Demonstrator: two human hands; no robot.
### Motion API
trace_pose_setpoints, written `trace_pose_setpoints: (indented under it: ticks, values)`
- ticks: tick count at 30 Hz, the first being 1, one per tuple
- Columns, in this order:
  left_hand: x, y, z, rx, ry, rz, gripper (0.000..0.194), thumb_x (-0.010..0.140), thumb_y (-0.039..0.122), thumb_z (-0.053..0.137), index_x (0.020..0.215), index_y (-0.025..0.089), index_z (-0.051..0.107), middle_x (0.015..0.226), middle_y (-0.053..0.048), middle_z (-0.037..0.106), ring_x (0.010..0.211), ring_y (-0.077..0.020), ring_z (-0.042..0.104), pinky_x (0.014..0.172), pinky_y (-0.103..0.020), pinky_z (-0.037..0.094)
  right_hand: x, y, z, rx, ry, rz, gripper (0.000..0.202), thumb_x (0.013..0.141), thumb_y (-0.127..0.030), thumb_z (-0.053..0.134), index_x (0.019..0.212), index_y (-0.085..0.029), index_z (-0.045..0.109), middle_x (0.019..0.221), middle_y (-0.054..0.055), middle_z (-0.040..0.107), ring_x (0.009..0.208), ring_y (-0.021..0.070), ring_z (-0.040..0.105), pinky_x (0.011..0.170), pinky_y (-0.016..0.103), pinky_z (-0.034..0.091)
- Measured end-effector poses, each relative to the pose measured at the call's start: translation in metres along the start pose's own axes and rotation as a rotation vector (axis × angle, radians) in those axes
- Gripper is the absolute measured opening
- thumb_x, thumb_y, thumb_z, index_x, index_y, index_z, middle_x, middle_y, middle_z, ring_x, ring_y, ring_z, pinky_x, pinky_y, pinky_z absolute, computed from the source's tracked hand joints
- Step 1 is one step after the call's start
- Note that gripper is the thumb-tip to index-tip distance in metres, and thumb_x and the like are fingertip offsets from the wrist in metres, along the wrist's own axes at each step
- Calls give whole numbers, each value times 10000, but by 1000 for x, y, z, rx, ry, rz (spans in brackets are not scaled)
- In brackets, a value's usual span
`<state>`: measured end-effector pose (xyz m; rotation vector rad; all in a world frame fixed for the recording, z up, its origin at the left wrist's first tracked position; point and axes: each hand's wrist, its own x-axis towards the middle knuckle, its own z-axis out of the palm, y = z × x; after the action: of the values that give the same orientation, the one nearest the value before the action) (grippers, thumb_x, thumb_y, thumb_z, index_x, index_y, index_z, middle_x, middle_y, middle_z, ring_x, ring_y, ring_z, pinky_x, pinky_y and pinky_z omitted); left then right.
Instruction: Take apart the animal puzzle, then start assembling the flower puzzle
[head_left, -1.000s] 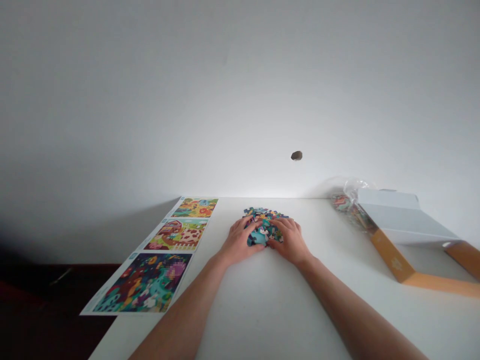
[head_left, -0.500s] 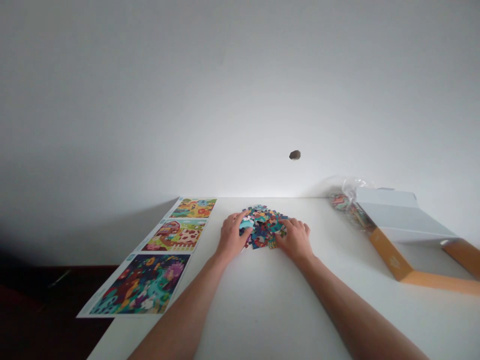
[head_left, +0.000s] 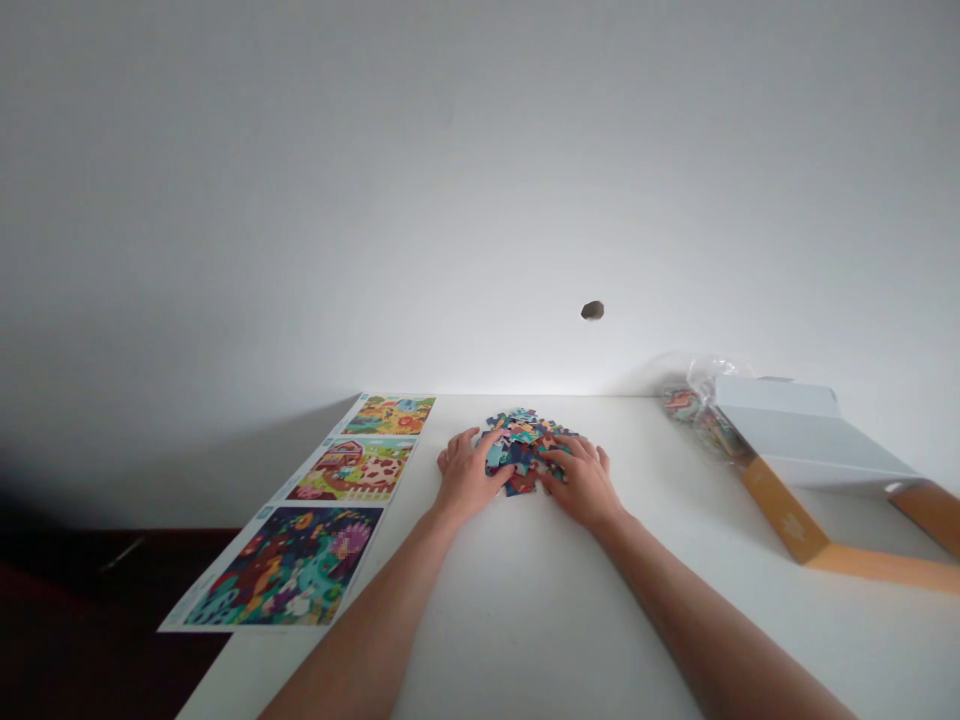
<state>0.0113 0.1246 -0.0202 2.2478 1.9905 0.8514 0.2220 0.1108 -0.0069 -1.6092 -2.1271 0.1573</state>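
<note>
A heap of colourful jigsaw puzzle pieces (head_left: 523,440) lies on the white table, between my two hands. My left hand (head_left: 471,474) rests at the heap's left side with its fingers spread, thumb and fingertips touching the pieces. From the right, my right hand (head_left: 585,480) lies against the heap, fingers apart and tips on the pieces. Both palms face inward and down; the pieces under the fingers are partly hidden. Neither hand visibly lifts a piece.
A sheet with three printed pictures (head_left: 281,570) lies along the table's left edge and juts past it. On the right stands an open orange and white box (head_left: 795,520), with a clear plastic bag (head_left: 705,405) of pieces behind it. The wall (head_left: 480,200) has a hole (head_left: 592,310).
Both hands have moved slightly inward, closer together, pressing the heap narrower at its near end. The view has shifted a little.
</note>
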Motion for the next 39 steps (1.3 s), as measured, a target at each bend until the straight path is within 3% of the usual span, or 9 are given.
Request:
trace_pose_setpoints:
  ticks: [5, 10, 13, 17, 27, 33, 36, 39]
  values:
    - [0, 0, -2, 14, 24, -28, 503, 820, 370, 639, 1316, 361, 558, 1336, -106, 481, 1267, -328, 401, 1013, -513, 354, 0, 3, -2, -12, 55, 89, 251, 823, -261, 634, 1057, -313, 710, 1320, 66, 532, 1250, 289, 413, 1066, 540, 251]
    - [-2, 4, -6, -3, -20, 153, 614, 765, 508, 681, 1348, 432, 505, 1416, -81, 394, 1317, -350, 348, 1055, -545, 308, -3, -3, -3, 25, 17, -59, 270, 805, -437, 677, 1067, -384, 713, 1390, 60, 450, 1332, 320, 310, 1078, 565, 212]
    - [-3, 3, -5, -20, -64, 200, 688, 721, 540, 713, 1362, 416, 495, 1436, -89, 365, 1329, -361, 341, 1060, -540, 317, -4, -7, -3, 37, -42, -136, 301, 780, -413, 700, 1079, -380, 702, 1419, 50, 419, 1360, 320, 274, 1094, 570, 176]
    - [-2, 0, -3, -45, -61, 185, 657, 743, 443, 714, 1362, 384, 500, 1436, -81, 371, 1337, -339, 347, 1076, -513, 325, -4, -7, -3, 30, -85, -141, 347, 776, -385, 694, 1122, -371, 679, 1452, 46, 387, 1392, 329, 225, 1100, 587, 141]
    - [-2, 1, -3, -24, -31, 106, 548, 778, 231, 644, 1302, 369, 564, 1417, -61, 403, 1329, -306, 359, 1084, -497, 323, -4, -1, 5, -11, -146, -90, 507, 815, -522, 642, 1305, -438, 545, 1554, 50, 238, 1441, 379, 88, 1072, 675, 88]
    - [2, -2, -2, 22, 47, -18, 495, 793, 117, 569, 1216, 364, 634, 1351, -76, 471, 1283, -297, 415, 1055, -498, 346, -2, -2, 4, 3, -149, -100, 458, 790, -495, 685, 1237, -416, 618, 1536, 56, 256, 1442, 376, 88, 1089, 660, 65]
    - [3, -3, -3, 27, 73, -85, 421, 811, 157, 571, 1176, 347, 660, 1316, -89, 495, 1270, -307, 427, 1037, -502, 359, -2, -3, 2, 36, -133, -137, 365, 782, -447, 708, 1144, -413, 682, 1521, 48, 284, 1436, 370, 113, 1098, 642, 68]
    - [1, 0, -5, 15, 70, -46, 400, 803, 297, 645, 1198, 362, 644, 1331, -87, 478, 1280, -322, 408, 1046, -520, 339, -3, -5, -2, 73, -115, -167, 213, 781, -427, 712, 984, -375, 749, 1503, 42, 318, 1434, 360, 137, 1105, 620, 90]
